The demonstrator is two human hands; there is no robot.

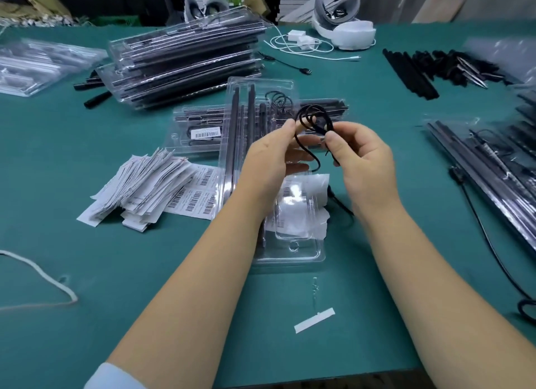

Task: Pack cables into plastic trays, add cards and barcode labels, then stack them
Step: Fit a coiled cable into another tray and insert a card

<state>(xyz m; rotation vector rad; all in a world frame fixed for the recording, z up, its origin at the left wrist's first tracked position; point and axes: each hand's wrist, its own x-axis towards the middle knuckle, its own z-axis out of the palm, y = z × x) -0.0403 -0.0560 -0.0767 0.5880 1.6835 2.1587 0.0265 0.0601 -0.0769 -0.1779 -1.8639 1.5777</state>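
Observation:
A thin black cable (313,118), coiled into small loops, hangs between both hands above an open clear plastic tray (290,252). My left hand (272,153) pinches the coil's left side with thumb and fingertips. My right hand (362,156) pinches its right side, and a loose end curls down between the hands. The tray lies lengthwise in front of me with black rods (235,121) in its left channels and a white card (301,208) in its near part. A sheet of barcode labels (197,197) and a pile of white cards (139,185) lie left of the tray.
A stack of filled trays (185,63) stands at the back, one labelled tray (200,133) in front of it. More trays (487,168) and loose black rods (412,72) lie on the right. White charger cables (301,44) at the back, a black cable (487,243) right, a white cord (40,275) left.

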